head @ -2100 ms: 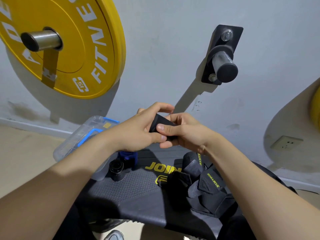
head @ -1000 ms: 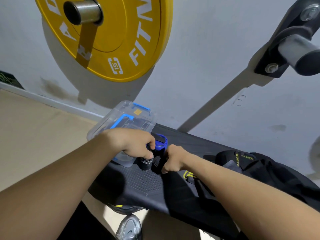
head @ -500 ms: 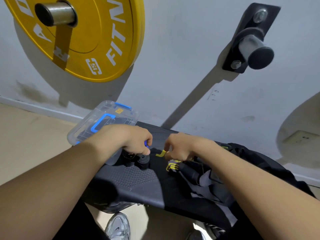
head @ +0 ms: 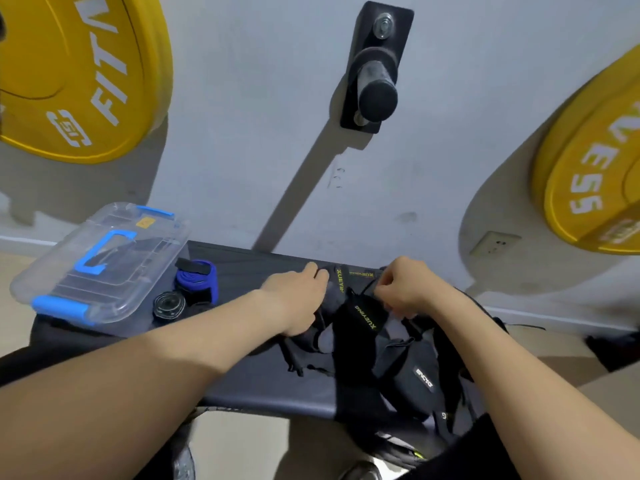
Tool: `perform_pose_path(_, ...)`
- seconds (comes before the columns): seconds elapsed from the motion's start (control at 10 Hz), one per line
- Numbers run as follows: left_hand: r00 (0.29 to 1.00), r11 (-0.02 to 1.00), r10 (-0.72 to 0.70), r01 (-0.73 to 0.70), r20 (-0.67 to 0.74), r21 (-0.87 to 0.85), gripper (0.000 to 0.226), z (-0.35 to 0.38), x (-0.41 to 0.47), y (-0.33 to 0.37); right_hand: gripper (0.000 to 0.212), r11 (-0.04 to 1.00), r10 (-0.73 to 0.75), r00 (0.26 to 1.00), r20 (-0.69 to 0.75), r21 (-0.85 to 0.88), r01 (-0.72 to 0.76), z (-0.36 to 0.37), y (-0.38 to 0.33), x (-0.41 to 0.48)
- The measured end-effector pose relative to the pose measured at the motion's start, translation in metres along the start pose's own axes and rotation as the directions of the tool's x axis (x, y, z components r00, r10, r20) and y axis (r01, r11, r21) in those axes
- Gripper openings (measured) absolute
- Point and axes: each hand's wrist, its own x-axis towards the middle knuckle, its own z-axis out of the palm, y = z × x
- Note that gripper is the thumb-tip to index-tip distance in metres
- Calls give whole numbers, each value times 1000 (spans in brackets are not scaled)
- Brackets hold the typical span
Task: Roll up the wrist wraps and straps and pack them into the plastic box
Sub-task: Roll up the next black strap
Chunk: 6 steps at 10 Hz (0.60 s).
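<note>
Bench (head: pixel 263 386) set-up, all positions referred to the plastic box (head: pixel 100 268).

- Box: sits at the bench's left end, lid on, blue handle and latches showing. Nothing can go in until it is opened.
- Just right of the box: blue roll (head: pixel 197 278), with a black tab across its top, and nearer the person a smaller black roll (head: pixel 169 304). The two rolls are close together, near but outside the box. Judged: finished rolls parked by the box so packing is one short reach.
- Well right of the box: loose straps (head: pixel 398 362), a tangled black-and-grey heap, part hanging off the bench's near edge. Still unrolled.
- Left hand (head: pixel 298 299): on the box side of the heap, fingers curled onto the far end of a lettered strap (head: pixel 341 282) (yellow print). Grip looks closed on it, though the fingertips are partly hidden.
- Right hand (head: pixel 405 289): on the far side of the heap from the box, fingers tightly curled, pinching a fold of the loose straps.

Judgement: the two hands are pulling apart to free one strap from the tangle, one anchoring while the other draws.

Progress: two items rolled, none packed, several straps left.

Risk: hanging ends may drag the heap off the bench when pulled.
</note>
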Motion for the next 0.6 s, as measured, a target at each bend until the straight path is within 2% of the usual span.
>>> perform_pose_path(0.1, 997, 975, 31, -44, -65, -219, 61, 3, 23, 5, 26, 996, 84, 988, 128, 15, -86, 0, 20, 9)
perform_pose_path(0.2, 999, 897, -46, 29, -27, -440, 52, 4, 42, 5, 25, 991, 129, 963, 238, 0, -133, 4, 29, 13)
perform_pose_path(0.3, 992, 848, -123, 102, -6, -519, 35, 2, 55, 5, 27, 986, 167, 960, 225, -36, -163, 10, 24, 16)
perform_pose_path(0.4, 987, 831, -157, 115, -32, -545, 34, -3, 64, 6, 63, 972, 220, 944, 248, 29, -234, 15, 17, 22)
perform_pose_path(0.5, 992, 854, -127, 101, -16, -510, 41, -15, 65, 2, 75, 917, 265, 928, 264, 229, -327, 18, 14, 30)
perform_pose_path(0.6, 999, 849, -48, 47, 13, -526, 40, -27, 59, -9, 71, 817, 295, 928, 227, 443, -368, 16, 18, 38)
